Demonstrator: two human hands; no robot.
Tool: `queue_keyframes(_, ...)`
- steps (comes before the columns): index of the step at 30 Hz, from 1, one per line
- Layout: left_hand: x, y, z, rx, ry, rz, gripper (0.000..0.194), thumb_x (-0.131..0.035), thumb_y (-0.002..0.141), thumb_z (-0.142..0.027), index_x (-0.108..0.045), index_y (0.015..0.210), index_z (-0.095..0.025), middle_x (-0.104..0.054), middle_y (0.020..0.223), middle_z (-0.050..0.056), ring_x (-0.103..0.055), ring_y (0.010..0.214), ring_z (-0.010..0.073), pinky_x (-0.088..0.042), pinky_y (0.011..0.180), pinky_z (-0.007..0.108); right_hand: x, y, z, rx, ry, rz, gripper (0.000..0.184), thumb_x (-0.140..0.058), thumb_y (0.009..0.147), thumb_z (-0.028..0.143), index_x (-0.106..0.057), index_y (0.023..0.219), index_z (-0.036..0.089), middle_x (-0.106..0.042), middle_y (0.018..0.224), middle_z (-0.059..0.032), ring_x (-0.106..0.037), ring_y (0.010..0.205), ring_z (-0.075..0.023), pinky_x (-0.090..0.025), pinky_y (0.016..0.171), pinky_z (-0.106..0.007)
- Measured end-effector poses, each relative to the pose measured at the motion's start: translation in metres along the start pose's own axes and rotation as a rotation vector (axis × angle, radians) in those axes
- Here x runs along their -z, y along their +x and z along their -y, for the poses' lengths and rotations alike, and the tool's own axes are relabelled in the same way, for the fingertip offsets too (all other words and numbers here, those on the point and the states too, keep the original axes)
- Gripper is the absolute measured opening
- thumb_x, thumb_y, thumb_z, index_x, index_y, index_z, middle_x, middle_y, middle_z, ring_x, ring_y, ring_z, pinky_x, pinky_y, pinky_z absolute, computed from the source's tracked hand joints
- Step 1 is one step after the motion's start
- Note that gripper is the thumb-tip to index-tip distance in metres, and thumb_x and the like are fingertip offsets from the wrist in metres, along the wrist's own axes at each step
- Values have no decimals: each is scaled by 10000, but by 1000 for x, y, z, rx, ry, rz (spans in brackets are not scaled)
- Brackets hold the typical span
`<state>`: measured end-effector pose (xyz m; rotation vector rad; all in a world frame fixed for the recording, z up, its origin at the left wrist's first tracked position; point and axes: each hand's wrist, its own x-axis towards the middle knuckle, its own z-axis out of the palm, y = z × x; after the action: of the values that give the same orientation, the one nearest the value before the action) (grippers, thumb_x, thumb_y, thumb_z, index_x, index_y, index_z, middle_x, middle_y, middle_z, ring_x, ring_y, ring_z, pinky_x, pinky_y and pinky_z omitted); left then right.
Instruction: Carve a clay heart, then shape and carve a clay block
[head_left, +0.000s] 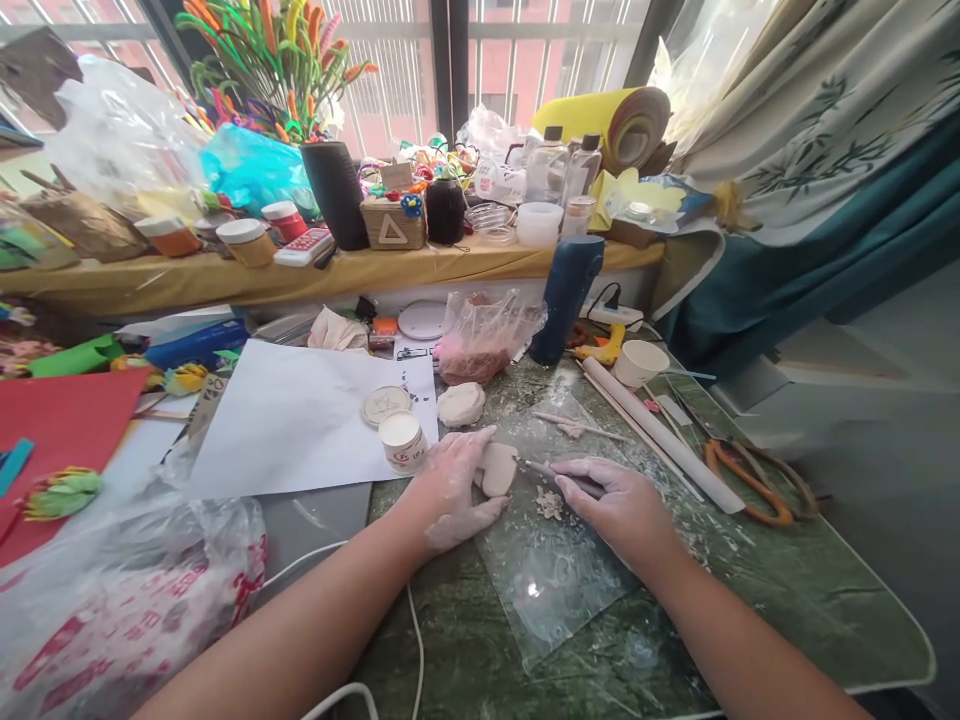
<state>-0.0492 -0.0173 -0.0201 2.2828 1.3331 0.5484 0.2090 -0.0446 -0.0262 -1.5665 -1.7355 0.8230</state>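
Observation:
A flat, pale piece of clay point(499, 470) with rounded edges lies on a clear plastic sheet point(555, 590). My left hand point(457, 490), dusted white, grips it from the left with thumb and fingers. In my right hand point(619, 505) is a slim clay carving tool point(551, 472), its metal tip at the clay's right edge. Below the tool sits a small heap of clay shavings point(550, 503). Behind my left hand lies a rounded lump of clay point(460, 404). A small white jar point(403, 441) stands beside that hand, its round lid point(386, 405) lying behind it.
Orange-handled scissors point(750, 485), a pale rolling rod point(675, 430), a paper cup point(641, 363) and a yellow glue gun point(602, 346) lie to the right. A dark blue bottle point(566, 300) stands at the back. White cable point(417, 640) crosses the front; a plastic bag point(135, 610) is left.

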Motion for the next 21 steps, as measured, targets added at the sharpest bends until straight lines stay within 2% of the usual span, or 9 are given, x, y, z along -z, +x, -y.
queue_keyframes(12, 0, 1, 1, 12, -20, -9, 855, -799, 757, -353, -433, 1514, -202, -596, 1413, 154, -530, 1328, 378, -434, 1122, 557, 0, 0, 4, -20, 14, 35, 219, -672, 861, 332, -827, 1010, 292, -810, 1095, -28, -753, 1057, -257, -602, 919, -360)
queue_keyframes(21, 0, 0, 1, 30, -38, -4, 851, -793, 760, -356, -432, 1513, -190, -574, 1441, 163, -507, 1354, 369, -421, 1138, 545, 0, 0, 7, -18, 17, -22, 222, -659, 856, 316, -825, 995, 269, -811, 1054, -44, -760, 1008, -262, -611, 897, -367)
